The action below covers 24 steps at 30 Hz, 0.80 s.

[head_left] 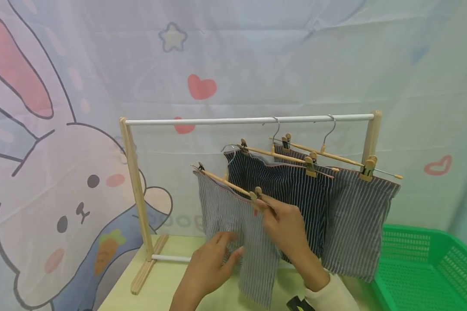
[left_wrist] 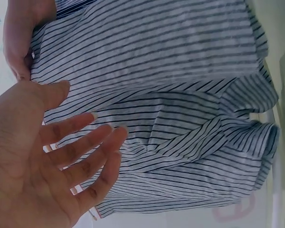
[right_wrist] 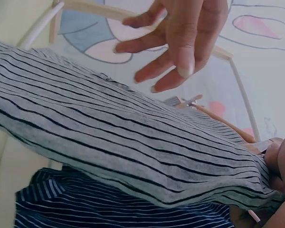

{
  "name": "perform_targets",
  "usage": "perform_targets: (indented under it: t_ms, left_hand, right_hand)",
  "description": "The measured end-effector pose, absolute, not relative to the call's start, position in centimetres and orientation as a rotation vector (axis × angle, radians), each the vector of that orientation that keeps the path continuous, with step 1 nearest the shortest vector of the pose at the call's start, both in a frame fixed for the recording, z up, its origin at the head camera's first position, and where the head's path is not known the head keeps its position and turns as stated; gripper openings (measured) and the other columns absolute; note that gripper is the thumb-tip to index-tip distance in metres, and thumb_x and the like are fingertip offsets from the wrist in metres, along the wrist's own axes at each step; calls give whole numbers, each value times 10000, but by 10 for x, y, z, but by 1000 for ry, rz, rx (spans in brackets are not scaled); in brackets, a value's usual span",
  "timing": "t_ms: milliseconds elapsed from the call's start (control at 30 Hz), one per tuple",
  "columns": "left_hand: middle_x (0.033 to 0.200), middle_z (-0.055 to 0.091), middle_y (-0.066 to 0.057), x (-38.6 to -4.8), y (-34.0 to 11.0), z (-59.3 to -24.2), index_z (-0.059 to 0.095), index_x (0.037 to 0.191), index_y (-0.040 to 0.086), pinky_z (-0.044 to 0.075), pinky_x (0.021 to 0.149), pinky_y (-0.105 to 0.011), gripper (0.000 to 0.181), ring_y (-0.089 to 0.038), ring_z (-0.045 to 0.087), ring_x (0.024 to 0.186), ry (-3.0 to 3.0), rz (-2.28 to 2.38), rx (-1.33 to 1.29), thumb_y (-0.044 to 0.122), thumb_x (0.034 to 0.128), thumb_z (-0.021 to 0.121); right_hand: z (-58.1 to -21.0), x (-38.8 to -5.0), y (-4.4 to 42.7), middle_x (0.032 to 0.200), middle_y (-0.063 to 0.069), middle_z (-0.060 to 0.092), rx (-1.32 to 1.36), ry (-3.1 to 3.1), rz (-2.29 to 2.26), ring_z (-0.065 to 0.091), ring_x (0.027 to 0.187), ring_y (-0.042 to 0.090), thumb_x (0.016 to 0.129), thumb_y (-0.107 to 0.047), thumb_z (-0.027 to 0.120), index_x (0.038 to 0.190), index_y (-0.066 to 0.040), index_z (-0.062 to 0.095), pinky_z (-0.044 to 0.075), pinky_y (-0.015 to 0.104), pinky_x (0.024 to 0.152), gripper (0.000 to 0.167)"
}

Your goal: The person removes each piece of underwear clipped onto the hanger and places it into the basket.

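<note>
Light grey striped pants (head_left: 257, 242) hang from the clips of a wooden hanger (head_left: 225, 182) in front of the rack, its metal hook below the rail. My right hand (head_left: 288, 224) pinches this hanger at its right clip (head_left: 255, 196); in the right wrist view only part of that hand (right_wrist: 282, 166) shows at the edge. My left hand (head_left: 210, 263) is beside the pants' left leg with fingers spread; in the left wrist view the palm (left_wrist: 71, 161) holds nothing. Whether its fingertips touch the cloth I cannot tell.
A rack with a white rail (head_left: 218, 122) carries dark striped pants (head_left: 280, 185) and grey striped pants (head_left: 358, 216) on hangers toward its right end. A green basket (head_left: 412, 233) stands at right. A yellow-green table (head_left: 128, 280) lies beneath; a printed cloth (head_left: 257, 56) hangs behind.
</note>
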<state>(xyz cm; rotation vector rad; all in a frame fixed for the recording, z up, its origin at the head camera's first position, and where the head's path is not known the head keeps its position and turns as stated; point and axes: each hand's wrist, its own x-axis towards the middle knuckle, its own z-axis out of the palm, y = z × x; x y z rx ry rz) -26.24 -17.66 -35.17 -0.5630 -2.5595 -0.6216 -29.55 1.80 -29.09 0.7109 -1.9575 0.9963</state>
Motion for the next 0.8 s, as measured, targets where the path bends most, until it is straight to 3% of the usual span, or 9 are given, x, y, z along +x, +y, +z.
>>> perform_targets:
  t_ms: [267, 467, 700, 800]
  left_hand:
    - [1263, 636, -27, -264, -176, -356, 574, 1330, 137, 578, 792, -381, 480, -184, 682, 1025, -2470, -564, -545, 495, 1025, 480]
    - [1276, 636, -36, -265, -176, -360, 577, 1335, 141, 583, 826, -401, 495, -210, 682, 1062, -2429, -539, -526, 510, 1022, 474]
    - [1253, 641, -36, -268, -178, -362, 590, 1323, 131, 578, 783, -363, 456, -183, 686, 970, -2377, -526, -521, 460, 1013, 531]
    - [1250, 640, -39, -269, -179, -362, 592, 1320, 131, 582, 806, -388, 441, -215, 690, 1002, -2363, -530, -518, 439, 1005, 557]
  right_hand:
    - [-301, -292, 23, 549, -55, 577, 723, -1944, 1014, 176, 374, -78, 986, -95, 605, 1109, -82, 762, 222, 147, 325, 201]
    - [-308, -291, 25, 487, -92, 423, 717, -1950, 1009, 147, 394, -108, 973, -84, 621, 1087, -54, 763, 206, 130, 328, 184]
    - [-315, -293, 28, 573, -50, 593, 724, -1973, 1019, 156, 390, -116, 970, -46, 612, 1104, -57, 755, 212, 126, 320, 197]
    - [-317, -295, 31, 527, -61, 522, 715, -1983, 1029, 158, 389, -108, 973, -39, 603, 1104, -60, 754, 215, 135, 323, 201]
